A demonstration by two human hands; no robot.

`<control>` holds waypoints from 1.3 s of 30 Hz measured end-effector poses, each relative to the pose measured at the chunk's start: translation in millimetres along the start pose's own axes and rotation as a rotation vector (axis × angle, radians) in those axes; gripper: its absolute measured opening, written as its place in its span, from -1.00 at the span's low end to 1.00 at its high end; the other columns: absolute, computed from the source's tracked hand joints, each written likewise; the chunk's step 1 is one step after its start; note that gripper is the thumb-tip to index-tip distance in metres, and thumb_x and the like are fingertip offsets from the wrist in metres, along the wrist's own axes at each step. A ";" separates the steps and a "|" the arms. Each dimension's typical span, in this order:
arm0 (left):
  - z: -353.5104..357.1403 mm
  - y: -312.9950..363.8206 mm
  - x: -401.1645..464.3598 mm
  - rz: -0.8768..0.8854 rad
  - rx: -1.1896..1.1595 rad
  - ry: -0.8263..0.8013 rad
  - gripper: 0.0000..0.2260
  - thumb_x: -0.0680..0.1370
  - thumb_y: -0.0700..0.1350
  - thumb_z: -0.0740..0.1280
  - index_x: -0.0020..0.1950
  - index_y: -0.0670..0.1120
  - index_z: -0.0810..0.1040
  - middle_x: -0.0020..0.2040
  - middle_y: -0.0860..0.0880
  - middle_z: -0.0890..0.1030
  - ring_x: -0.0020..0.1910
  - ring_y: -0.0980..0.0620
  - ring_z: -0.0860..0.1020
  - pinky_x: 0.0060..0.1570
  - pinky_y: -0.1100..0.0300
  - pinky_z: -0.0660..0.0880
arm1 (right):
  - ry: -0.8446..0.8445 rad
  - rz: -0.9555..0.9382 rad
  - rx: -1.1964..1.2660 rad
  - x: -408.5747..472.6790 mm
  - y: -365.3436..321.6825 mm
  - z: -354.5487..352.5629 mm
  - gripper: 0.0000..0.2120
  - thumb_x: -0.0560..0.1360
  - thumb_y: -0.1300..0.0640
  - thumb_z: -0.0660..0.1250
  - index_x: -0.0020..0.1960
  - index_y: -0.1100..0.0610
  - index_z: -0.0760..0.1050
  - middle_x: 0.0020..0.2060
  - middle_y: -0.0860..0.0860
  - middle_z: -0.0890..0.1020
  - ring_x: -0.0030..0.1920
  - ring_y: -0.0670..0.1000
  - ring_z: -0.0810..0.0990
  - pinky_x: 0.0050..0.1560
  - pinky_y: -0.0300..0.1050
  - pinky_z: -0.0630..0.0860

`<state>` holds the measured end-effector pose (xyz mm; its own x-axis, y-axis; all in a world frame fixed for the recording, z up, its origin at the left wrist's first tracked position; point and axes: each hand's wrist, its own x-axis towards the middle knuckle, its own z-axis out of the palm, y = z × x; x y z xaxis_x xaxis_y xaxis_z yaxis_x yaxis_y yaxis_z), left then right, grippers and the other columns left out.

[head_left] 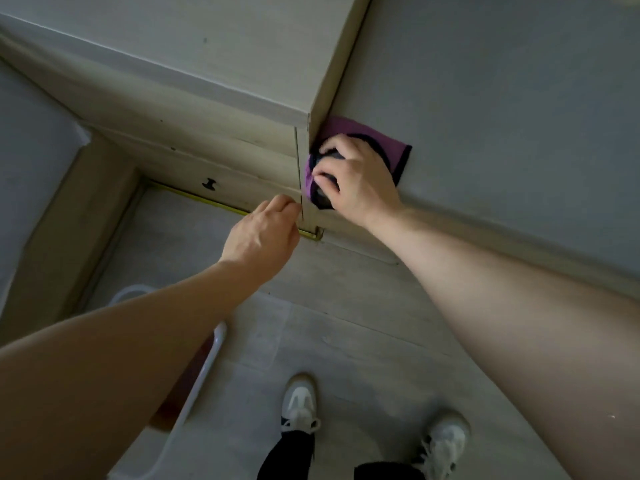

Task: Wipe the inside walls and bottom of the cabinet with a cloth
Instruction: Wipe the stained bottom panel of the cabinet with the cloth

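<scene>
A purple cloth (349,129) with a dark border lies against the grey surface beside the pale wooden cabinet (207,64), right at the cabinet's side panel. My right hand (356,181) grips the bunched dark part of the cloth and presses it against that surface. My left hand (263,233) is at the cabinet's front corner, its fingers curled at the vertical edge of the front panel. The fingertips are hidden behind the hand. The inside of the cabinet is not visible.
A black knob (209,184) sits on the lower front panel, above a yellow strip (194,197) along its base. A white-rimmed object (211,355) stands on the pale floor at lower left. My two white shoes (299,403) (443,441) are below.
</scene>
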<state>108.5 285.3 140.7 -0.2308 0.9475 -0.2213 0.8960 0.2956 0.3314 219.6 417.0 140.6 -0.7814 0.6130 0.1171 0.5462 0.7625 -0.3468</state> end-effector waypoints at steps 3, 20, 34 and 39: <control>4.0 -6.2 3.8 -0.014 -0.018 0.066 -0.71 0.58 -0.18 0.18 0.28 -0.14 0.48 0.23 -0.08 0.48 0.20 -0.10 0.45 0.01 -0.08 0.51 | 0.128 0.054 -0.156 -3.8 5.1 22.4 -0.66 0.33 0.19 0.44 0.09 0.19 0.52 0.07 0.16 0.55 0.09 0.20 0.54 0.19 0.18 0.46; 42.0 148.4 72.6 0.174 0.056 0.145 -0.46 0.57 -0.26 0.17 0.53 -0.04 0.14 0.51 0.01 0.19 0.48 0.01 0.15 0.48 0.12 0.05 | 0.361 -0.065 -0.486 -118.5 142.8 1.1 -0.67 0.56 0.18 0.22 0.31 0.11 0.35 0.29 0.13 0.51 0.32 0.14 0.46 0.30 0.09 0.39; 104.7 329.1 77.2 0.371 0.097 0.124 -0.51 0.52 -0.22 0.24 0.45 -0.09 0.27 0.40 0.00 0.33 0.34 -0.03 0.29 0.41 0.13 0.15 | 0.269 0.025 -0.480 -262.9 281.0 -71.1 -0.58 0.52 0.20 0.12 0.37 0.07 0.25 0.37 0.14 0.41 0.40 0.16 0.35 0.38 0.09 0.24; 125.4 392.0 78.9 0.406 0.107 0.117 -0.58 0.53 -0.18 0.23 0.40 -0.08 0.34 0.35 -0.02 0.37 0.30 -0.06 0.35 0.28 0.13 0.28 | 0.242 0.061 -0.467 -309.9 326.3 -94.1 -0.56 0.50 0.20 0.08 0.38 0.06 0.24 0.39 0.13 0.39 0.42 0.16 0.32 0.41 0.05 0.15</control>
<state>489.1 460.7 138.1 0.1131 0.9935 0.0146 0.9557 -0.1128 0.2717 668.4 495.3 78.7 -0.6823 0.6469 0.3405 0.7077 0.7013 0.0858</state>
